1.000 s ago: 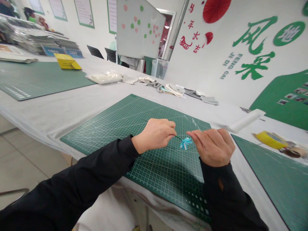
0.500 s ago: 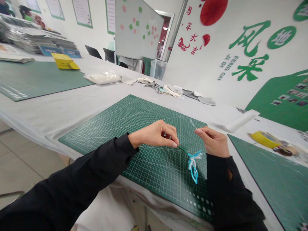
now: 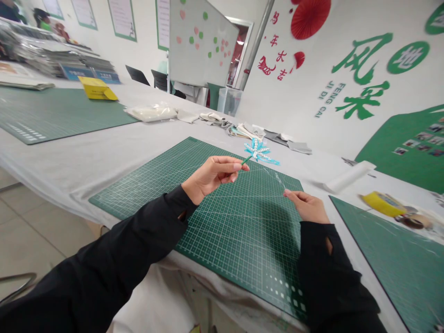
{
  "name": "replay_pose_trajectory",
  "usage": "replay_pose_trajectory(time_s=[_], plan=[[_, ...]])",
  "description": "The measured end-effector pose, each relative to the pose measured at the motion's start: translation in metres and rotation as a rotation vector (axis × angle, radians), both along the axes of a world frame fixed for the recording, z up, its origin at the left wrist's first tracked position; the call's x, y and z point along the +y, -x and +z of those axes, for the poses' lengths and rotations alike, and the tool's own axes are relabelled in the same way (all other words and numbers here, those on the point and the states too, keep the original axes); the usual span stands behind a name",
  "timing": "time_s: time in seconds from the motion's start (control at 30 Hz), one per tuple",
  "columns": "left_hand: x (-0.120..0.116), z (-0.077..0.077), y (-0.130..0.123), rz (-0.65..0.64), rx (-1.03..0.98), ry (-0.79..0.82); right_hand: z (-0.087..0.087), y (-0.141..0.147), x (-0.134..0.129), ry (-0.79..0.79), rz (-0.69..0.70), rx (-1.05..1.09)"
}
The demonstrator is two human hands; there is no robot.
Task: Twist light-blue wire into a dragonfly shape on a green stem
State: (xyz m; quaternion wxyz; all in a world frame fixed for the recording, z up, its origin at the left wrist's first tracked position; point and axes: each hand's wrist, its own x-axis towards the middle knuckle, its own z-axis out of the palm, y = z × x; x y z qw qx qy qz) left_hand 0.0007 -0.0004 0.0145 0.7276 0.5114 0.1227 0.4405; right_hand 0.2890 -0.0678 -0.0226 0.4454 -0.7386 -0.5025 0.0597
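Note:
My left hand (image 3: 222, 173) pinches the green stem (image 3: 246, 160) of a beaded flower (image 3: 257, 150) between thumb and fingers. The flower has bright blue looped petals with rows of white pearl-like beads, and it points up and away above the far edge of the green cutting mat (image 3: 222, 222). To the right, my right hand (image 3: 308, 206) is closed in a pinch above the mat's right side. A thin, clear strand (image 3: 276, 177) runs from its fingertips up and to the left; its far end is hard to make out.
Other cutting mats lie left (image 3: 69, 111) and right (image 3: 391, 259). Behind are a clear bag of white material (image 3: 151, 112), folded cloth pieces (image 3: 248, 131) and a yellow box (image 3: 97, 88). A yellow tape roll (image 3: 383, 204) and white roll (image 3: 350, 175) sit at right.
My left hand has risen and turned, swinging the flower from hanging down near the right forearm to pointing up and away. My right hand has barely moved and stays pinched.

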Motion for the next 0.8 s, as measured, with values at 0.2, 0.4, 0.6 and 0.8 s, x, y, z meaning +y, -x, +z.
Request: replay_pose_trajectory(time_s=[0.2,0.4,0.6,0.8], plan=[[-0.011,0.001,-0.008,-0.048,0.157,0.006,0.019,0.024,-0.006,-0.144,0.093,0.187],[-0.023,-0.005,-0.018,-0.091,0.2,-0.02,0.032,0.101,-0.023,0.05,0.773,0.682],[-0.024,-0.006,-0.02,-0.055,0.19,0.081,0.028,0.106,-0.024,0.074,0.734,0.744],[-0.019,-0.01,-0.021,-0.008,0.085,0.141,0.026,0.101,-0.023,0.307,0.986,0.9]])
